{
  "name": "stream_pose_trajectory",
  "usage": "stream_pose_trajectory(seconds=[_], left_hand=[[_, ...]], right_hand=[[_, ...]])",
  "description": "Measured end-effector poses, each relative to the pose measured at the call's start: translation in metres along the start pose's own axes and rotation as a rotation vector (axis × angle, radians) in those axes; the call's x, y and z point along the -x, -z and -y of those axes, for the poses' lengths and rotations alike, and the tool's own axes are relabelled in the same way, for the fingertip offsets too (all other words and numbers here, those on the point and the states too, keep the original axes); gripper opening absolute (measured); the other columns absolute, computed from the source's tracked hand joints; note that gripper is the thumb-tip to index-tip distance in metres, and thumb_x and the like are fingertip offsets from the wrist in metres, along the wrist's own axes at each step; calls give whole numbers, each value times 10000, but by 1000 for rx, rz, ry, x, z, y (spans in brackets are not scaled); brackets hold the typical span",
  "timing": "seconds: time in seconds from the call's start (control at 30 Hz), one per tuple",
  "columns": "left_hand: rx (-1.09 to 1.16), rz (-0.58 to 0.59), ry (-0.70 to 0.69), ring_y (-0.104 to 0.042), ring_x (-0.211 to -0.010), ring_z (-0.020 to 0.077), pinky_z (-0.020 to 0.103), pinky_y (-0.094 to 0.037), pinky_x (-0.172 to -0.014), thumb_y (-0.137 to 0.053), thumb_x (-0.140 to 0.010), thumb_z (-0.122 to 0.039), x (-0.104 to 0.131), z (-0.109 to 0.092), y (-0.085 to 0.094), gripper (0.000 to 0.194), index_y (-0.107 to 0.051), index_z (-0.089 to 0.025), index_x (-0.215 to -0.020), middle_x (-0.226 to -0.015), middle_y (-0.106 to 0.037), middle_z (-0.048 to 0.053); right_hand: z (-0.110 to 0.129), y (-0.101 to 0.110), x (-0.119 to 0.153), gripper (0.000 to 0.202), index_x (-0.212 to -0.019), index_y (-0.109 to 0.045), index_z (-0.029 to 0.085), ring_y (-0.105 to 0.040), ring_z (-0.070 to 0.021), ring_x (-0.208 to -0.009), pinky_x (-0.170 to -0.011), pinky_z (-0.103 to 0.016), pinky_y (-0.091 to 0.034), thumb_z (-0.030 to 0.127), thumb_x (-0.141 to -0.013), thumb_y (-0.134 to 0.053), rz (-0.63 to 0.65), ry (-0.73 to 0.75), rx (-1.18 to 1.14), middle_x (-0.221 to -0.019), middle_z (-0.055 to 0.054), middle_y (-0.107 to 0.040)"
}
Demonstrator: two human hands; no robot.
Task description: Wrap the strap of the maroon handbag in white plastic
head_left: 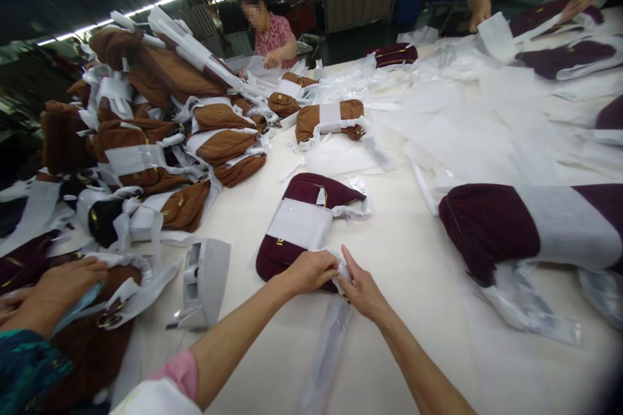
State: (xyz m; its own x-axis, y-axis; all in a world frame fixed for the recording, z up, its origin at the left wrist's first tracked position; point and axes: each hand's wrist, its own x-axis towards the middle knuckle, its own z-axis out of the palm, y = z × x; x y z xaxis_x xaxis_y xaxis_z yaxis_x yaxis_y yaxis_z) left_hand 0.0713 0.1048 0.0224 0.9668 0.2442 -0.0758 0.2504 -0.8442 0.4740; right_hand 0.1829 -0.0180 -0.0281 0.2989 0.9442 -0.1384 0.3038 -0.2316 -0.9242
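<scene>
Head view is showing the left hand [310,270] and the right hand [361,288] meeting at the near end of a maroon bag [296,224] lying on the pale table [403,259]. Both hands are pinching thin white wrapping [341,270] at the bag's near edge, fingers pressed together on it. A white band [300,223] is crossing the bag's middle. A clear plastic strip [327,350] is lying just below the hands. Brown bags [160,130] are piling up at the left, where a co-worker's hand [63,285] is resting on one.
</scene>
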Motion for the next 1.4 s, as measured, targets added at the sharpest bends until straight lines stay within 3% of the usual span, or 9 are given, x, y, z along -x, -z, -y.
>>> stream_pose_trajectory(seconds=[0.13, 0.33, 0.47, 0.67, 0.93, 1.2, 1.3, 1.4], left_hand=[[-141, -92, 121, -516, -670, 161, 255, -375, -607, -429, -800, -195, -2, -8, -14, 86, -503, -152, -796, -766, -538, 39], [-207, -226, 285, -512, -661, 151, 248, -369, -581, -345, -838, -179, -1, -11, -32, 139, -479, -159, -809, -765, -541, 46], [-216, -215, 230, -502, -681, 151, 253, -362, -616, -370, -843, -204, 6, -11, -31, 161, -516, -166, -789, -774, -543, 49], [-128, -193, 197, -486, -659, 137, 239, -342, -590, -414, -799, -186, 2, -12, -22, 107, -514, -165, -770, -767, -529, 34], [87, -102, 241, -427, -515, 85, 193, -280, -477, -466, -709, -138, -1, -10, -25, 37, -470, -154, -676, -576, -475, -37], [137, -79, 170, -436, -582, 100, 205, -310, -534, -497, -720, -150, 5, -10, -24, 49, -495, -160, -768, -698, -503, -12], [204, -99, 143, -454, -604, 85, 198, -358, -575, -496, -781, -211, 10, -7, -21, 130, -497, -163, -902, -832, -516, 8], [294, -35, 47, -456, -603, 75, 190, -378, -583, -591, -750, -294, 9, 2, -15, 222, -518, -155, -906, -861, -517, 15]], right_hand=[[7, -1, -3, 651, -1375, -159, 120, -496, -146, -535, -544, -261, -406, 317, -803, -399, -11, -90, 12, -645, 2, -559], [10, -8, -3, 593, -1351, -250, 109, -562, -182, -631, -610, -288, -432, 338, -819, -373, -114, -116, 92, -733, -59, -627], [8, -12, -3, 608, -1354, -229, 81, -573, -192, -628, -596, -290, -433, 344, -822, -365, -136, -112, 135, -750, -82, -640], [6, -15, 0, 603, -1359, -192, 58, -543, -174, -544, -528, -267, -412, 355, -845, -297, -177, -82, 70, -611, -29, -591], [-5, -28, 3, 587, -1339, -265, 73, -557, -185, -638, -590, -295, -443, 342, -820, -318, -298, -92, 80, -738, -55, -601], [-14, -38, 10, 559, -1299, -361, 105, -563, -191, -665, -606, -294, -459, 374, -810, -337, -413, -140, 24, -749, -53, -619], [-17, -36, 9, 580, -1316, -332, 123, -530, -172, -607, -568, -277, -439, 405, -810, -357, -388, -122, -12, -677, -17, -578], [-17, -31, 8, 622, -1335, -281, 94, -477, -145, -557, -546, -259, -417, 411, -810, -380, -335, -115, -79, -607, 22, -497]])
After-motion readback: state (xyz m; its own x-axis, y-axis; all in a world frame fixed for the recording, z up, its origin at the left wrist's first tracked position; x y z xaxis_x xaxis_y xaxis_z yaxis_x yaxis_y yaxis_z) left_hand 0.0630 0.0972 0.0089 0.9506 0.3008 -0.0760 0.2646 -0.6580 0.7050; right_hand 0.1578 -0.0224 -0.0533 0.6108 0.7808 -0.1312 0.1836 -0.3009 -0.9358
